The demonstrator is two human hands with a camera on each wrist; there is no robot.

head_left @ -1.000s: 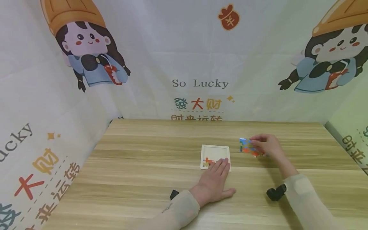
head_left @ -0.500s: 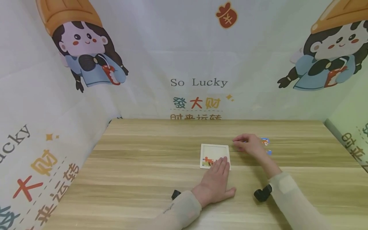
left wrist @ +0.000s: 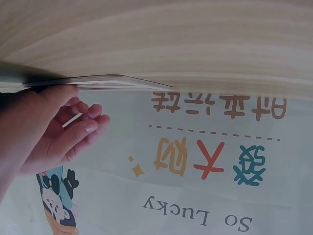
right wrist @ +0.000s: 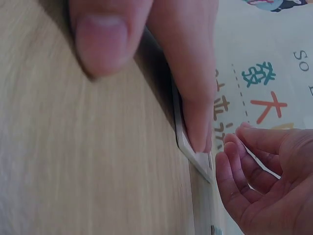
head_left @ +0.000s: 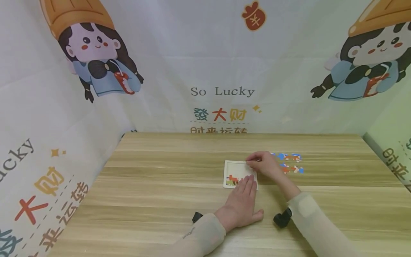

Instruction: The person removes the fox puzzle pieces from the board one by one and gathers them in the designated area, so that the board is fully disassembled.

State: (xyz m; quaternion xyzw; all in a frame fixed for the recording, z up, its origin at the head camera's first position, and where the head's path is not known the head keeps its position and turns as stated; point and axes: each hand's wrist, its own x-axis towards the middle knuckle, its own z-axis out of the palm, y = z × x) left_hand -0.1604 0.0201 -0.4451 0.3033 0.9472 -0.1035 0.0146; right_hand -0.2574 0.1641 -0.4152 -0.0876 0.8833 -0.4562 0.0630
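Note:
A white square puzzle tray (head_left: pixel 238 168) lies on the wooden table (head_left: pixel 160 200), with a few coloured pieces (head_left: pixel 232 180) fitted along its near edge. My left hand (head_left: pixel 246 185) lies flat, its straight fingers pressing the tray's near right corner. The same fingers (right wrist: pixel 195 107) show on the tray edge (right wrist: pixel 195 155) in the right wrist view. My right hand (head_left: pixel 253 163) hovers at the tray's far right corner. It pinches a thin puzzle piece (right wrist: pixel 261 164), seen edge-on as a white sliver (left wrist: pixel 72 119) between the curled fingers.
Several loose blue and orange puzzle pieces (head_left: pixel 290 163) lie on the table right of the tray. Printed fabric walls (head_left: pixel 221 92) close in the table on the back, left and right. A black wrist camera (head_left: pixel 281 218) sits under the right forearm.
My right hand has travelled left from the loose pieces to the tray's far right corner, carrying a piece and uncovering the pieces behind it. The left hand has stayed put.

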